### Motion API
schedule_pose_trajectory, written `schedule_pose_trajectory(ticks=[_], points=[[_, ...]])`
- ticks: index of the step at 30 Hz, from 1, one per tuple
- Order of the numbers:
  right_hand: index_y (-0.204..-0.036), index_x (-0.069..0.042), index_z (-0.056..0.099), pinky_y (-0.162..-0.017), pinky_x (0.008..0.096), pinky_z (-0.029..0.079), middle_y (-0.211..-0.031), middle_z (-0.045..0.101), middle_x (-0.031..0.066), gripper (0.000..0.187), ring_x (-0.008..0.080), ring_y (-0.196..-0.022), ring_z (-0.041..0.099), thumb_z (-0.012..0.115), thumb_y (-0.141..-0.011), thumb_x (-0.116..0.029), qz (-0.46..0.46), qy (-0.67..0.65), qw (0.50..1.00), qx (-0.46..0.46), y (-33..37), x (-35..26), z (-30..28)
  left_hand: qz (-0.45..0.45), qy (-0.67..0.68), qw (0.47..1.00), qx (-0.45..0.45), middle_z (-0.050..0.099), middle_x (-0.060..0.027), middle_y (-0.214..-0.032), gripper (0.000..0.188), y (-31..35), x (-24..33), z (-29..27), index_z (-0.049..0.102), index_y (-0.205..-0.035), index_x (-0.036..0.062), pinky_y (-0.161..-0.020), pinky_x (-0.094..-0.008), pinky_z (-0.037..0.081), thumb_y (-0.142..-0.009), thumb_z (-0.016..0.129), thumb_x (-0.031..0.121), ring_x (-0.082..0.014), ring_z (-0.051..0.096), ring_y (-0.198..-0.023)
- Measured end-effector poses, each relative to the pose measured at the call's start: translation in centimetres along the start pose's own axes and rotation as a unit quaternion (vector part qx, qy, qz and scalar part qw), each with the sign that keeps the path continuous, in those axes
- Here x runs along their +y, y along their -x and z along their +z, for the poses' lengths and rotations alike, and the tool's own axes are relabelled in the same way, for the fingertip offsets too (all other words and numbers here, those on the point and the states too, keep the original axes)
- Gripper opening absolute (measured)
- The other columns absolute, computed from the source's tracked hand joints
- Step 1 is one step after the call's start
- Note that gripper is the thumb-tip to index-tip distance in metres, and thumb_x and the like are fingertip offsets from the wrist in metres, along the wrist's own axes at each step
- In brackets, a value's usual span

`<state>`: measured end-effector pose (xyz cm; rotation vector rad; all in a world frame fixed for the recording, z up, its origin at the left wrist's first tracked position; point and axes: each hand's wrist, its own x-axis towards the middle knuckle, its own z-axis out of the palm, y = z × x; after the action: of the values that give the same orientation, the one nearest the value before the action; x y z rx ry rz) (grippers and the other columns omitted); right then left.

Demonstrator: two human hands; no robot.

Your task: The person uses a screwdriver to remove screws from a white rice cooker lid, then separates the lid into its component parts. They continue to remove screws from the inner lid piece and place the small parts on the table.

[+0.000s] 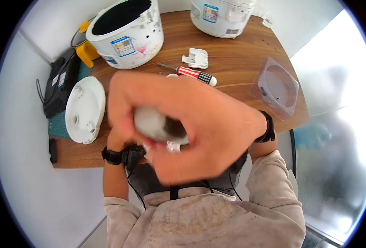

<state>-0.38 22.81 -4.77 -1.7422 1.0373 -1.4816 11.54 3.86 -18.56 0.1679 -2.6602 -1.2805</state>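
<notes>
My right hand (216, 124) is large, close to the camera and blurred by motion. Its fingers are closed in a ring around a handle with a rounded whitish end (149, 123) and a dark part; what lies below that end is hidden. Underneath, my left hand (117, 139) shows only partly near its wrist, its fingers covered by the right hand. A small white part (174, 146) shows in the gap under the right hand; whether the left hand holds it cannot be seen. Beyond the right hand lies a screwdriver (196, 75) with a red, white and dark handle.
An open white rice cooker body (135, 51) stands far left, another white appliance (222, 18) far right. A white lid (86, 109) lies at left beside a black case (61, 82) and yellow-handled tool (86, 49). A white plastic piece (198, 58) and clear tray (277, 89) rest on the wooden table (236, 62).
</notes>
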Motion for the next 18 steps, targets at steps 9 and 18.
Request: schedule_pose_trajectory(ticks=[9,18], points=[[-0.113,-0.002,0.043,-0.062,0.0404,0.048,-0.075,0.059,0.0134,0.038,0.0305,-0.073,0.064,0.069,-0.085,-0.005,0.019,0.194,0.981,0.026,-0.6,2.0,-0.3,-0.018,0.003,0.999,0.047,0.065,-0.0140,-0.109,0.037,2.0,2.3,-0.5,0.059,-0.119,-0.0003,-0.084,-0.0408,0.050,-0.087,0.070,0.017,-0.0315,0.063,-0.099],[-0.111,-0.002,0.043,-0.068,0.0475,0.051,-0.102,0.060,0.0195,0.029,0.0427,-0.084,0.063,0.065,-0.093,-0.007,-0.029,0.287,0.957,0.035,-1.3,4.9,0.5,-0.151,0.028,0.982,0.110,0.056,-0.0021,-0.092,0.028,8.5,1.2,1.6,0.063,-0.113,0.0069,-0.068,-0.0264,0.045,-0.088,0.074,0.011,-0.0119,0.051,-0.075]])
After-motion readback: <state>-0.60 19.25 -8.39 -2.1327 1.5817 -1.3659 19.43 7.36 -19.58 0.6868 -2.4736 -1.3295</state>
